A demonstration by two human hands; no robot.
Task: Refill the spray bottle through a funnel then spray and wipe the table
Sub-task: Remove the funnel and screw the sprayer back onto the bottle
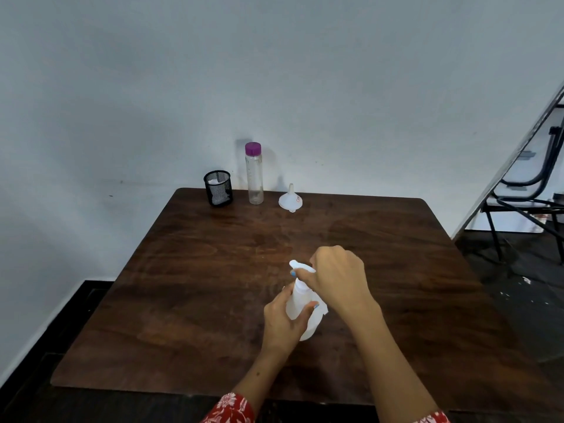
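The spray bottle (302, 312) stands near the middle of the tabletop (183, 285), well apart from the things ranged along the far edge. The left hand (285, 320) wraps the bottle's body, thumb across the front, and the right hand (337, 276) curls over the spray head (300, 267), fingers pinching it. Both grips are closed on the same thing, which looks like the head being unscrewed for refilling; whether the head is seated or loose cannot be told from here.

Several things could go wrong:

- If the left grip is slack, a twist from above may spin the whole bottle instead of the thread, or tip it.
- Squeezing the light plastic body hard could push any leftover liquid out once the head loosens.
- The dip tube, hidden inside, may drip on the wood as the head lifts out, so it needs a safe place to be set down.

The funnel (291, 199) sits upside down by the far edge, spout up, and must be flipped. Just left of it stands the capped clear bottle (254, 175), tall and narrow, easy to knock over in a reach. Left again is a mesh cup (218, 187) holding something white, perhaps the wiping cloth.
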